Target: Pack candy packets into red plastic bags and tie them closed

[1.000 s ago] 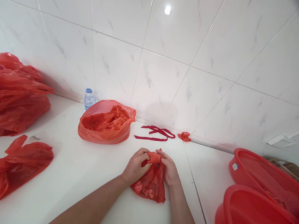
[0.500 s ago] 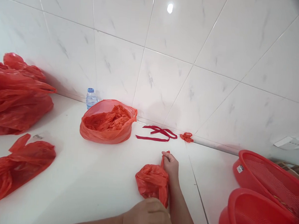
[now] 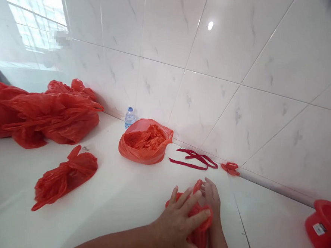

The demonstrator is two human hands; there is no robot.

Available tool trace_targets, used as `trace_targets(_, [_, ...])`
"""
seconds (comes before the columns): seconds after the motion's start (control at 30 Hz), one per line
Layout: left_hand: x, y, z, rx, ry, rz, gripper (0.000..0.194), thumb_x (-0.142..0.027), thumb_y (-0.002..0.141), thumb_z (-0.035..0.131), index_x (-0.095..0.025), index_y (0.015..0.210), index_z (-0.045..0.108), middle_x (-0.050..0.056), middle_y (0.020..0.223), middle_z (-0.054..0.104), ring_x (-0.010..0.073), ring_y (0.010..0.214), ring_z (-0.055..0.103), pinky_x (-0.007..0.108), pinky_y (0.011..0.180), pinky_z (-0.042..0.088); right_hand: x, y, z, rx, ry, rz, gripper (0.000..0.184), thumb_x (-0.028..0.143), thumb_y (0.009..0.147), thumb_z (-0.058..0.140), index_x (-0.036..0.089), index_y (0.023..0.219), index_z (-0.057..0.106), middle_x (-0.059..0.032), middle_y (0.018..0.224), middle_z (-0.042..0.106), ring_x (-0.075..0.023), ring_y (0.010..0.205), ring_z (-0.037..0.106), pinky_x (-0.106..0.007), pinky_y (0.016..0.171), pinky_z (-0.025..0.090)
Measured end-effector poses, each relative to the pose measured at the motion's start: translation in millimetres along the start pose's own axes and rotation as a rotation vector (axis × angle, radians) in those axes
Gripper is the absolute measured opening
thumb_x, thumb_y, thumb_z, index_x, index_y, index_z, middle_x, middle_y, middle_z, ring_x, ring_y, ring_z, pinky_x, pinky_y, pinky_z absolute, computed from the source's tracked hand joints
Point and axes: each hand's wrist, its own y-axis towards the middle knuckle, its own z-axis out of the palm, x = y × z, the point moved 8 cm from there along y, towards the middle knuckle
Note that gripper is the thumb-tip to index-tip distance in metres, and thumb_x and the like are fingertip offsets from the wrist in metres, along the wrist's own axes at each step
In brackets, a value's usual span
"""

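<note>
A crumpled red plastic bag [image 3: 199,238] lies on the white tabletop between my two hands. Across its top rests my left hand [image 3: 180,218], fingers spread and palm down, covering much of the bag. My right hand [image 3: 212,196] is at the far right side of the bag, its fingers loosely extended beside a narrow upright strip of the plastic. I see no firm grip there, and part of the right hand is behind the bag. Beyond the hands are dark red ribbon strips [image 3: 192,165] and a small knotted red bag [image 3: 230,168] by the wall.
An open red bag [image 3: 141,158] holding crumpled red plastic stands near a water bottle [image 3: 130,119]. Another red bag [image 3: 67,176] lies to the left, before a large heap of red bags [image 3: 62,117]. At the right edge are red plastic baskets [image 3: 318,238]. A tiled wall bounds the table.
My left hand has gone from a closed fist at the bag's near end to spread fingers over its top. My right hand's pinch has loosened. The view has turned left.
</note>
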Motion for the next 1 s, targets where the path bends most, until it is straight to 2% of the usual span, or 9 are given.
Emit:
trace_targets(0.03, [7, 1, 1.8, 0.087, -0.033, -0.027, 0.085, -0.071, 0.066, 0.056, -0.027, 0.135, 0.035, 0.016, 0.146, 0.029, 0.0399, 0.129, 0.031, 0.059, 0.1, 0.026, -1, 1, -1, 0.003, 0.0, 0.0, 0.054, 0.057, 0.081, 0.046, 0.022, 0.121, 0.054, -0.0054, 0.112, 0.062, -0.0212, 0.094, 0.06, -0.031, 0.077, 0.049])
trace_targets(0.1, [17, -2, 2.9, 0.215, -0.099, -0.069, 0.064, -0.06, 0.073, 0.057, -0.028, 0.127, 0.044, 0.011, 0.136, 0.044, 0.0317, 0.115, 0.048, 0.044, 0.091, 0.04, -5, 2, -3, 0.0, -0.018, 0.013, 0.053, 0.059, 0.081, 0.044, 0.021, 0.116, 0.057, -0.006, 0.114, 0.061, -0.022, 0.094, 0.06, -0.033, 0.08, 0.048])
trace_targets(0.2, [31, -15, -4.1, 0.26, -0.126, -0.155, 0.025, -0.04, 0.082, 0.053, -0.025, 0.102, 0.056, 0.002, 0.103, 0.063, 0.0179, 0.085, 0.058, 0.028, 0.075, 0.044, -9, 4, -7, -0.015, -0.09, 0.058, 0.05, 0.058, 0.08, 0.046, 0.02, 0.11, 0.06, -0.0059, 0.108, 0.063, -0.0227, 0.093, 0.06, -0.035, 0.082, 0.046])
trace_targets(0.37, [55, -57, -42.1, 0.116, -0.119, -0.292, 0.011, -0.028, 0.073, 0.056, -0.021, 0.079, 0.051, -0.001, 0.081, 0.062, 0.0146, 0.071, 0.056, 0.025, 0.066, 0.042, -10, 5, -7, 0.021, -0.226, 0.102, 0.043, 0.05, 0.076, 0.054, 0.022, 0.107, 0.062, -0.0055, 0.105, 0.065, -0.025, 0.096, 0.06, -0.037, 0.084, 0.044])
trace_targets(0.63, [103, -139, -137.9, -0.168, 0.183, -0.6, 0.009, -0.021, 0.074, 0.055, -0.02, 0.07, 0.047, 0.001, 0.065, 0.054, 0.0163, 0.06, 0.051, 0.029, 0.055, 0.04, -7, 5, -3, 0.041, -0.312, 0.101, 0.039, 0.046, 0.074, 0.053, 0.024, 0.103, 0.064, -0.0056, 0.101, 0.066, -0.0272, 0.098, 0.059, -0.04, 0.083, 0.044])
trace_targets(0.73, [114, -159, -172.3, -0.332, 0.409, -0.664, 0.003, -0.019, 0.078, 0.051, -0.021, 0.077, 0.05, 0.004, 0.073, 0.057, 0.0191, 0.069, 0.054, 0.032, 0.063, 0.044, -8, 5, -4, 0.041, -0.304, 0.102, 0.037, 0.045, 0.074, 0.053, 0.025, 0.103, 0.064, -0.0043, 0.103, 0.066, -0.0258, 0.098, 0.059, -0.039, 0.085, 0.043])
trace_targets(0.83, [115, -169, -192.4, -0.429, 0.67, -0.717, 0.019, -0.023, 0.078, 0.054, -0.019, 0.097, 0.056, 0.014, 0.111, 0.057, 0.0302, 0.106, 0.052, 0.047, 0.091, 0.039, -10, 5, -4, 0.054, -0.298, 0.098, 0.036, 0.046, 0.074, 0.054, 0.026, 0.103, 0.063, -0.0035, 0.105, 0.065, -0.0249, 0.099, 0.058, -0.038, 0.084, 0.043])
trace_targets(0.9, [113, -169, -192.9, -0.403, 0.755, -0.711, 0.032, -0.032, 0.076, 0.059, -0.019, 0.105, 0.057, 0.018, 0.132, 0.046, 0.037, 0.125, 0.038, 0.056, 0.103, 0.024, -10, 5, -3, 0.057, -0.294, 0.088, 0.036, 0.047, 0.075, 0.054, 0.026, 0.103, 0.063, -0.0034, 0.107, 0.064, -0.0246, 0.099, 0.058, -0.038, 0.084, 0.043])
trace_targets(1.0, [110, -161, -176.2, -0.239, 0.726, -0.587, 0.041, -0.042, 0.077, 0.06, -0.024, 0.113, 0.058, 0.013, 0.141, 0.04, 0.0373, 0.131, 0.03, 0.06, 0.107, 0.008, -10, 5, -4, 0.048, -0.291, 0.075, 0.036, 0.047, 0.075, 0.054, 0.026, 0.102, 0.063, -0.003, 0.109, 0.063, -0.0244, 0.101, 0.057, -0.038, 0.085, 0.043])
